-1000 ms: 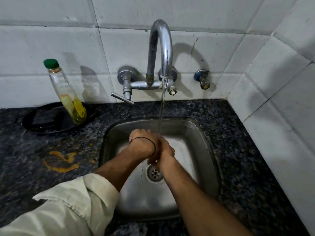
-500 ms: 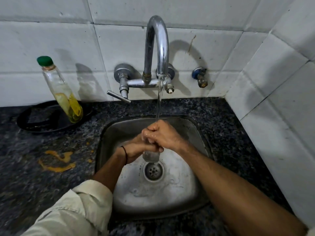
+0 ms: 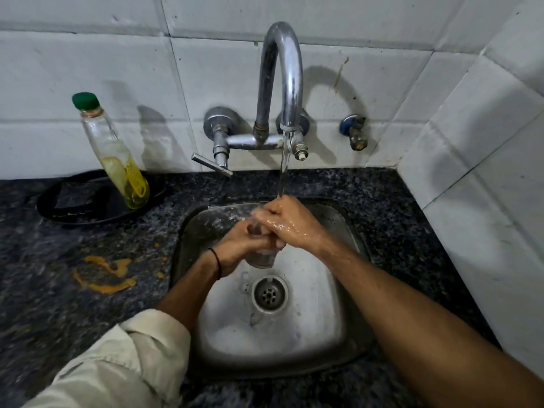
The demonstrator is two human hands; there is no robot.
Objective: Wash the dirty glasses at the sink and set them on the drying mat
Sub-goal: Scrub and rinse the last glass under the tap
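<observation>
Far left on the dark granite counter (image 3: 44, 290): black round tray (image 3: 59, 207), and standing on it a clear bottle (image 3: 117, 160) with a green cap and yellow liquid low inside. An orange spill (image 3: 103, 275) is smeared on the counter nearer the camera. In the steel sink (image 3: 338, 334), the left hand (image 3: 238, 245), with a black band at the wrist, wraps its fingers round the side of a clear glass (image 3: 260, 257) held above the drain (image 3: 269, 293). The curved faucet (image 3: 282, 69) runs a thin stream (image 3: 284, 172) that lands on the right hand (image 3: 290, 223), which is wet and curled down over the top of the glass. Whether its fingers go inside the rim can't be told, since the hand covers it. A small wall valve (image 3: 354, 134) sits right of the faucet. Judged step: rinsing or rubbing the glass; no drying mat in view. Risks: wet glass and wet skin, so it could slip and hit the steel basin. The stream hits knuckles rather than the glass mouth, so the inside may stay dirty and water may splash onto the counter.
</observation>
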